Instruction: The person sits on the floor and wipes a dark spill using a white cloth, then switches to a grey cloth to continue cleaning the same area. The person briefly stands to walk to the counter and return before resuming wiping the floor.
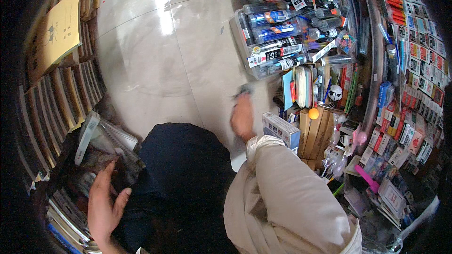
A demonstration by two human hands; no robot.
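My left hand is at the lower left, thumb and fingers apart, with nothing visibly held. Its fingertips are over plastic-wrapped stationery beside a spiral notebook and a long pale box; contact is unclear. My right hand, below a beige sleeve, hangs above the tiled floor, blurred by motion. A small dark object, too blurred to name, shows at its fingertips. Right of this hand stand a white-and-blue box and a clear plastic bin of pens and pen tubes.
Rows of books line the left, with a yellow booklet on top. On the right, shelves hold small boxes, upright notebooks, brown cartons and a pink plastic scoop. My dark-clothed leg is in the lower middle.
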